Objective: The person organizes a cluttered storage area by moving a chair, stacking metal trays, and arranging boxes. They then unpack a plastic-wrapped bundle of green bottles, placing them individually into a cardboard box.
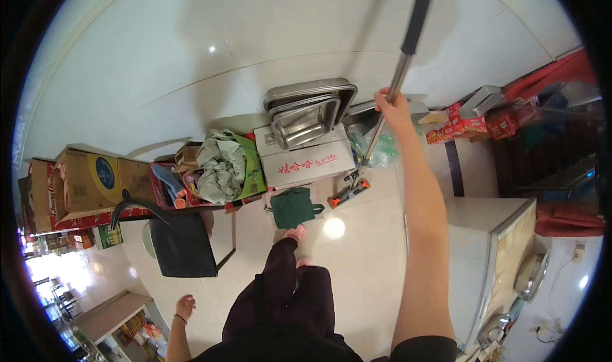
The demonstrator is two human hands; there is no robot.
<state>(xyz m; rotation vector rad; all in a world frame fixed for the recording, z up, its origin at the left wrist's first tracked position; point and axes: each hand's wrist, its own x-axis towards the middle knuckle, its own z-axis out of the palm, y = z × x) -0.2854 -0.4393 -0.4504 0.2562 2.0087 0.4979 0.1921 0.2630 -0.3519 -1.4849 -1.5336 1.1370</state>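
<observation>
My right hand is raised on an outstretched arm, with its fingers closed around a long metal mop pole. A black grip covers the pole's upper part, and the pole slants down to the left. At its lower end, an orange-and-grey mop head lies on the floor. My left hand hangs low at the left, holding nothing, its fingers loosely bent and a little apart. A dark green cloth bag lies on the floor by my feet, left of the mop head.
Nested metal trays lean on a white carton by the wall. Left of it stand a green bag and cardboard boxes. A black chair stands at the left, a white cabinet at the right.
</observation>
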